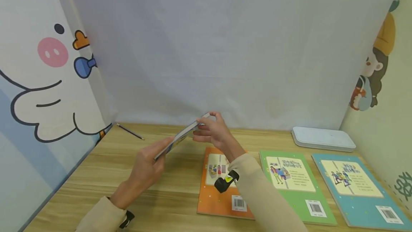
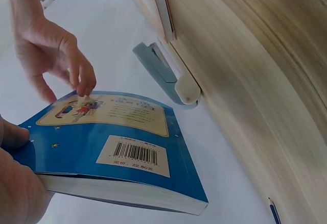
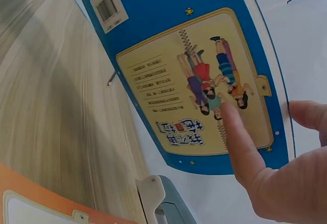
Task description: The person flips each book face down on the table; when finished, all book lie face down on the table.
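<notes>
A blue book [image 1: 185, 133] is held tilted above the wooden table. Its blue back cover, with a barcode and a cream panel of cartoon children, shows in the left wrist view [image 2: 82, 155] and right wrist view [image 3: 153, 30]. My left hand [image 1: 148, 162] grips the near end, its thumb over the cover in the left wrist view. At the far end, my right hand [image 1: 216, 131] holds the book, one finger on the cover panel and the thumb at the page edge in the right wrist view.
An orange book [image 1: 214, 203], a green book [image 1: 309, 189] and a teal book [image 1: 357, 203] lie in a row on the table [image 1: 106, 167]. A pale case [image 1: 323, 139] lies at the back right, a pencil [image 1: 130, 131] at the back left. Walls enclose the back and sides.
</notes>
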`<action>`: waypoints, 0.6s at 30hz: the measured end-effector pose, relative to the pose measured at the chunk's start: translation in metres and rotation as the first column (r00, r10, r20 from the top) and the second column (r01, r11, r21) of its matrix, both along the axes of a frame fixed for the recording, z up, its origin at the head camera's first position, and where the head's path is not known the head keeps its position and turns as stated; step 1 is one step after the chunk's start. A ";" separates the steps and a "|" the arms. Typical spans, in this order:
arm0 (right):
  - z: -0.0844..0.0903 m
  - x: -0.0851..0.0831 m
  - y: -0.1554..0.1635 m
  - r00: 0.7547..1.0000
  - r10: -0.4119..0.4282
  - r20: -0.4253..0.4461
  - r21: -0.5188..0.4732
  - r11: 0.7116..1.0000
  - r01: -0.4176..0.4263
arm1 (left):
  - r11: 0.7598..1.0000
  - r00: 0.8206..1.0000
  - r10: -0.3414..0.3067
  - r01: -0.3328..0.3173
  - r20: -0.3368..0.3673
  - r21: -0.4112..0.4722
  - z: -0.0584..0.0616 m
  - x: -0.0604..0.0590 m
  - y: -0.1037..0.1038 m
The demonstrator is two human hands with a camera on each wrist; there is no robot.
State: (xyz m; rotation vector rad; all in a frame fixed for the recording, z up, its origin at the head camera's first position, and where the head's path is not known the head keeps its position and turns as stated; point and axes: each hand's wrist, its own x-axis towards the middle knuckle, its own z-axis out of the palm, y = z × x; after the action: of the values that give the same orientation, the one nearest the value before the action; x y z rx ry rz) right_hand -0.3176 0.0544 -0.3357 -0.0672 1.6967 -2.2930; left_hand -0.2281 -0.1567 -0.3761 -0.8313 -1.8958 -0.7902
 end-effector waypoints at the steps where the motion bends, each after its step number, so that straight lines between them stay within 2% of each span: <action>1: 0.000 0.001 0.000 1.000 0.011 -0.007 0.009 1.000 -0.011 | 1.000 1.000 0.001 -0.001 -0.004 0.007 0.001 0.000 -0.001; 6: -0.002 0.005 -0.002 1.000 0.025 -0.011 0.026 0.999 -0.025 | 0.999 1.000 0.019 -0.020 0.009 0.032 0.004 0.001 -0.001; 12: -0.002 0.011 -0.001 1.000 0.005 -0.001 0.021 1.000 -0.005 | 0.992 1.000 0.014 -0.017 0.022 0.122 0.012 0.003 0.000; 18: -0.009 0.015 0.001 0.999 0.032 -0.008 0.050 0.998 -0.031 | 0.981 0.998 0.017 -0.028 0.057 0.194 0.022 0.010 -0.002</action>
State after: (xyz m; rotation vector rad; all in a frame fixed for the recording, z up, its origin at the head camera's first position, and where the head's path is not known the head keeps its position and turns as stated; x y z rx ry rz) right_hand -0.3022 0.0556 -0.3443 -0.0933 1.7433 -2.2302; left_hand -0.2183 -0.1584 -0.3537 -0.6715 -1.8378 -0.9765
